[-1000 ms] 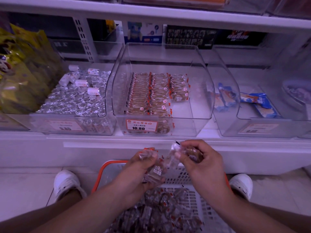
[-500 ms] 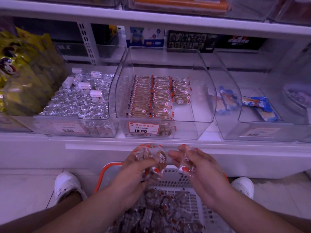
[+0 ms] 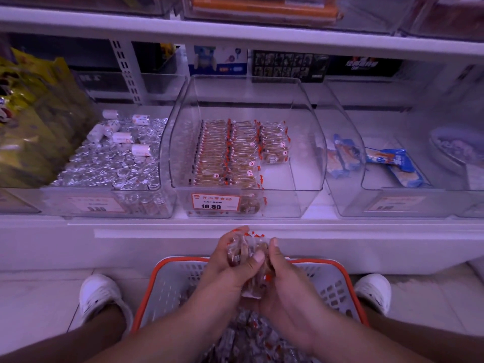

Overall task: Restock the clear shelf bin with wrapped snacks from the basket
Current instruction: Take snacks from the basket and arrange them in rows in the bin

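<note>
Snacks in hand: a small bunch of wrapped snacks (image 3: 247,254) is squeezed between both hands, just above the basket. It looks like they are pressed flat together so they can be set down as 1 neat stack.

Left hand: the left hand (image 3: 230,260) is curled round the left side of the bunch, with the thumb laid over the front.

Right hand: the right hand (image 3: 281,279) is curled round the right side, with the fingers closed on the wrappers. The 2 hands are touching.

Basket: a white basket with an orange rim (image 3: 180,260) is seen right under the hands, between 2 white shoes. Many more snacks (image 3: 251,336) are piled inside, so lots are left to move.

Clear bin: the clear shelf bin (image 3: 293,203) is straight ahead of the hands and higher up. 3 rows of the same snacks (image 3: 225,153) are stood on edge inside. The right part of the bin floor is bare, so the bunch is likely meant for there.

Price tag: an orange tag reading 10.80 (image 3: 215,203) is stuck on the bin front.

Left of the hands: a bin of silver sweets (image 3: 110,163) is seen, well apart.

Right of the hands: a bin with blue packets (image 3: 392,163) is seen, well apart.
</note>
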The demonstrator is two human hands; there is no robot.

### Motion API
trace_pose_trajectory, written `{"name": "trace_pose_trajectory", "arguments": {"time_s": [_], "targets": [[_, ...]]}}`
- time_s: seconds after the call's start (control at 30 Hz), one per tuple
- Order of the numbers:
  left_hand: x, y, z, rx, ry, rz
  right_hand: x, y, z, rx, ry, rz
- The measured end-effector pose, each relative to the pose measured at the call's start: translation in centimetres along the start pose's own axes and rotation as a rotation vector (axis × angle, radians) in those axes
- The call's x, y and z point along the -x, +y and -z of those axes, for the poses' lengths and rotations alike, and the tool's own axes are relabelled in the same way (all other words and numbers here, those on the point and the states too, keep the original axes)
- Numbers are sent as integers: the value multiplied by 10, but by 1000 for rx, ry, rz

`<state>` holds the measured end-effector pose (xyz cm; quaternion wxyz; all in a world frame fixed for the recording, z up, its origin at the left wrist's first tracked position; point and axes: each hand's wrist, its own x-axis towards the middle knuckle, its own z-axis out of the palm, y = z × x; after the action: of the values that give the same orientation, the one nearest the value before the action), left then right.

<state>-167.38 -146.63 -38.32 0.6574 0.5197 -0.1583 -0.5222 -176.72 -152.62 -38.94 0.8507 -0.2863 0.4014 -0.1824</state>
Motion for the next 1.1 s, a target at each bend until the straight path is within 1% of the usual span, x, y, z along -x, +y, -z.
{"name": "trace_pose_trajectory", "arguments": {"time_s": [0.07,0.1,0.17,0.23,0.27,0.37,0.4,0.43,0.47,0.5,0.57,0.6,0.67,0.73,0.8,0.87,0.93,1.0,1.1], "targets": [[2,-3,0,-271,41,-155,0,-1,1,-50,-92,-20],[2,-4,0,-352,43,-221,0,-1,2,-66,-121,-5],[1,-5,2,-439,45,-270,1,-1,1,-43,-165,33],[-1,-3,5,-503,85,-238,2,2,2,23,-184,89],[-3,-1,7,-544,102,-188,2,5,2,69,-189,131],[-4,11,12,-674,60,-17,6,8,-1,213,-148,281],[-4,13,13,-668,44,16,7,7,-4,233,-127,311],[-4,14,11,-613,35,41,8,4,-5,254,-96,342],[-2,14,8,-493,26,89,9,1,-6,296,-55,395],[-1,14,5,-312,24,179,10,-3,-6,372,-19,477],[-1,16,-2,66,28,375,14,-10,-7,556,36,703],[-1,18,-3,207,16,425,17,-12,-7,595,32,788],[0,24,-5,351,15,393,22,-8,-8,611,-5,892],[3,29,-6,376,-37,348,23,-1,-8,695,-51,929],[1,32,-9,341,-96,305,21,4,-5,869,-59,927],[1,32,-10,333,-60,293,18,2,-1,1027,-25,928],[5,36,-12,279,-21,260,17,0,2,1110,-29,926],[6,34,-10,252,0,233,15,1,6,1121,-52,900],[11,33,-12,219,-20,178,13,0,5,1038,-15,890]]}}
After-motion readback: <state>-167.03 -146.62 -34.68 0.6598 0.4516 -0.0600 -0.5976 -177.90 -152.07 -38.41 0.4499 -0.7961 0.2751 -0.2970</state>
